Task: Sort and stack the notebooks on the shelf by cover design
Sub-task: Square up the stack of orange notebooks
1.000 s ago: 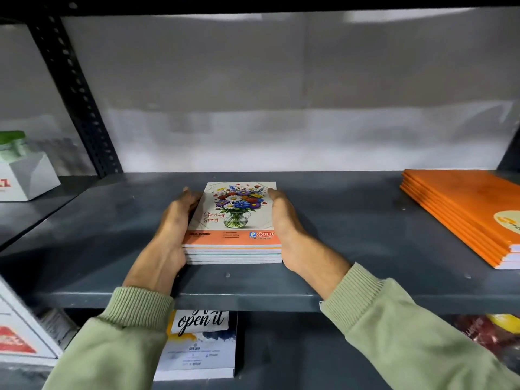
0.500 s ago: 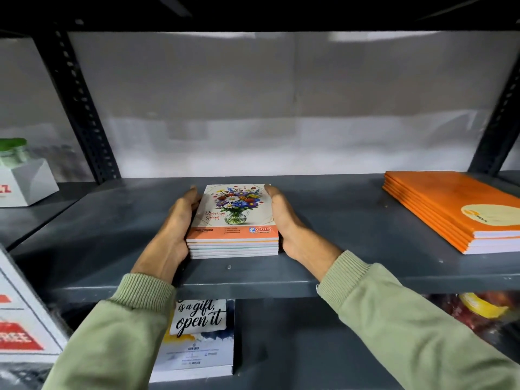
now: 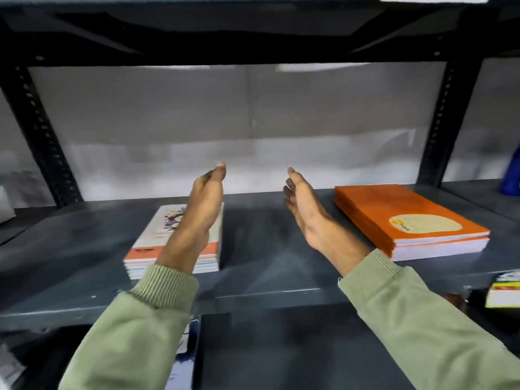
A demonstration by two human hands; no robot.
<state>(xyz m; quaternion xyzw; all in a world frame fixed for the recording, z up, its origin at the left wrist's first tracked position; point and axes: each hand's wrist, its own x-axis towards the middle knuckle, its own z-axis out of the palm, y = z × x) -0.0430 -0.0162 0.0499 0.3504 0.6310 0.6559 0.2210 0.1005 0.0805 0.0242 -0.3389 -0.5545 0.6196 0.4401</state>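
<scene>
A stack of flower-cover notebooks (image 3: 149, 243) with an orange band lies on the grey metal shelf (image 3: 267, 266), left of centre. A stack of orange notebooks (image 3: 405, 218) with a cream oval label lies at the right. My left hand (image 3: 205, 204) hovers above the flower stack, flat and upright, covering part of its cover. Over bare shelf between the two stacks my right hand (image 3: 304, 206) is raised. Both hands hold nothing, palms facing each other.
Black perforated uprights (image 3: 42, 136) (image 3: 444, 119) frame the bay, with a shelf board close overhead. A blue object (image 3: 510, 175) stands at the far right. On the lower level lie a yellow-and-white pack (image 3: 503, 294) and printed cards, partly hidden by my left sleeve.
Both hands have let go of the flower notebook stack and lifted off it, moving right. The view has shifted so the stack now sits further left.
</scene>
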